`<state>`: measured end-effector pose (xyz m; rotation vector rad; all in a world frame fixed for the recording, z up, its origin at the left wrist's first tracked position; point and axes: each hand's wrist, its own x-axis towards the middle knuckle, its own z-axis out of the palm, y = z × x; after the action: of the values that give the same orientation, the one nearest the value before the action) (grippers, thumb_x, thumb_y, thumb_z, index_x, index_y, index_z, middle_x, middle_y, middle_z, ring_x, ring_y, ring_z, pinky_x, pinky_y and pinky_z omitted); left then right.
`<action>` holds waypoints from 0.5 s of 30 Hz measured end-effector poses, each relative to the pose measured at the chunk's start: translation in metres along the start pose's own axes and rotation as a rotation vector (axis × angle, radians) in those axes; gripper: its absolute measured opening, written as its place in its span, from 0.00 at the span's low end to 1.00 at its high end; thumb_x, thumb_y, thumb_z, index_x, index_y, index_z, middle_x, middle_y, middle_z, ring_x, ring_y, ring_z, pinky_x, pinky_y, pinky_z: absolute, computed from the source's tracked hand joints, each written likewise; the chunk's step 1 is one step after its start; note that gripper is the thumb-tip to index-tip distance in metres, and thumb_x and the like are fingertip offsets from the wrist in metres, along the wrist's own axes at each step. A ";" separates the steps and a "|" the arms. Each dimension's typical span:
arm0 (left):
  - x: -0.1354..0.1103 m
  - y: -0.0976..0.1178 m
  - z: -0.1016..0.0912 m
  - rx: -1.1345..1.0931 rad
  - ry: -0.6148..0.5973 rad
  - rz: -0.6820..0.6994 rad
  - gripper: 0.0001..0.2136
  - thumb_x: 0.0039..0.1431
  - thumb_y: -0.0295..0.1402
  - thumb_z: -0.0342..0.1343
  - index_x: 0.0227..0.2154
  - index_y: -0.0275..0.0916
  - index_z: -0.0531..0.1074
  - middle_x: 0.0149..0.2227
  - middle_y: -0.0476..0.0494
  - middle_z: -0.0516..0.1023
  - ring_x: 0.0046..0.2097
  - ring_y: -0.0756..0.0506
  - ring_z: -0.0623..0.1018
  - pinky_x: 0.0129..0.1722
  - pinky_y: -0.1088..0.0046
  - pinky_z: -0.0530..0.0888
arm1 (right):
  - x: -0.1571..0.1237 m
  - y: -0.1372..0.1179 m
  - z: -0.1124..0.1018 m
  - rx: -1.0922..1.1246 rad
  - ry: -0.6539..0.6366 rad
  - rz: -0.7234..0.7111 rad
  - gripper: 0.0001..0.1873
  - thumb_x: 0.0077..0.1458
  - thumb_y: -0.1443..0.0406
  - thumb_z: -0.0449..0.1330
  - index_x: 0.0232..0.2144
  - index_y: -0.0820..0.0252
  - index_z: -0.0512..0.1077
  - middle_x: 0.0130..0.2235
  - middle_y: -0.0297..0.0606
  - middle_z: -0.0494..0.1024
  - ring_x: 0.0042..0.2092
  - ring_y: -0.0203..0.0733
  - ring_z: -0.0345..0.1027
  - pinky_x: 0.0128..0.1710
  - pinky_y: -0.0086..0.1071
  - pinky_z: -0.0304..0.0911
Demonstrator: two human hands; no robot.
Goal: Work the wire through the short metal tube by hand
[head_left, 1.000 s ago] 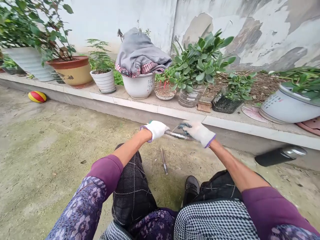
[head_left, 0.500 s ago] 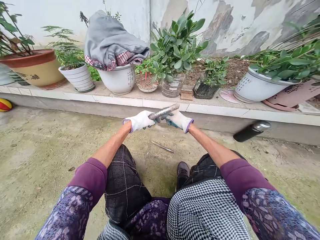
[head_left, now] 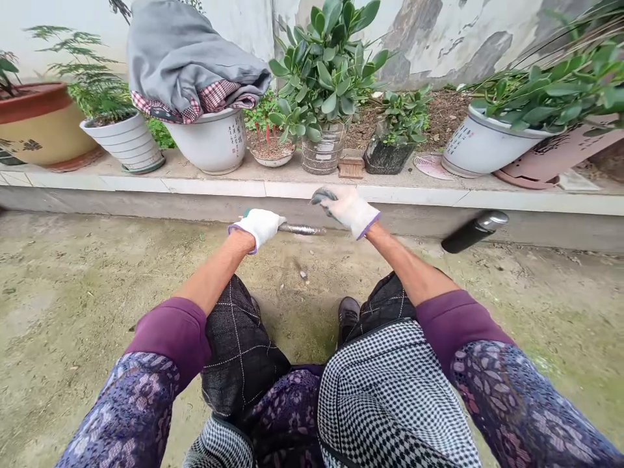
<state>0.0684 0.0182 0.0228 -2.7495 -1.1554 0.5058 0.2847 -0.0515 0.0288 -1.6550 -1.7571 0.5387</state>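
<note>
My left hand [head_left: 260,226], in a white glove with a purple cuff, is closed around one end of a silvery, wrapped-looking rod [head_left: 303,229]. The rod points right, almost level, above the ground near the ledge. My right hand [head_left: 344,207], in a matching glove with grey-green fingertips, is raised just right of and above the rod's free end, apart from it. Its fingers are curled together; what they hold, if anything, is too small to name. Below the hands, a small pale piece [head_left: 303,275] shows beside a dark blurred streak over the ground.
A tiled ledge [head_left: 214,186] runs across in front, bearing potted plants, a white pot [head_left: 207,143] draped with a grey cloth [head_left: 190,58], and a small brush [head_left: 351,168]. A black flask [head_left: 468,235] leans against the ledge at right. A shoe [head_left: 348,312] is between my knees.
Both hands were together on the rod; my right hand has let go and moved up. The rod has swung lower and more level. The thin stick on the ground no longer shows as before.
</note>
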 end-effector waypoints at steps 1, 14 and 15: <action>-0.002 0.005 -0.003 -0.014 0.009 0.020 0.17 0.64 0.29 0.47 0.49 0.43 0.78 0.34 0.37 0.82 0.40 0.39 0.82 0.40 0.66 0.72 | 0.007 0.009 -0.004 0.011 0.018 0.034 0.15 0.58 0.66 0.52 0.39 0.63 0.77 0.27 0.35 0.74 0.25 0.35 0.62 0.28 0.28 0.58; -0.002 0.000 -0.007 -0.680 0.276 -0.126 0.15 0.59 0.35 0.55 0.45 0.37 0.79 0.29 0.45 0.80 0.33 0.47 0.76 0.36 0.75 0.70 | -0.045 -0.034 0.046 -0.419 -0.431 -0.122 0.16 0.65 0.63 0.50 0.44 0.59 0.76 0.39 0.39 0.81 0.36 0.39 0.70 0.36 0.29 0.57; -0.001 -0.001 -0.005 -0.635 0.246 -0.134 0.13 0.59 0.35 0.56 0.43 0.37 0.80 0.29 0.45 0.80 0.35 0.46 0.76 0.38 0.74 0.70 | -0.050 -0.042 0.047 -0.474 -0.448 -0.151 0.15 0.65 0.62 0.51 0.46 0.59 0.76 0.40 0.40 0.81 0.38 0.40 0.71 0.36 0.30 0.56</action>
<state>0.0688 0.0178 0.0279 -3.0644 -1.6367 -0.2653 0.2205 -0.0994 0.0160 -1.7826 -2.4675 0.4710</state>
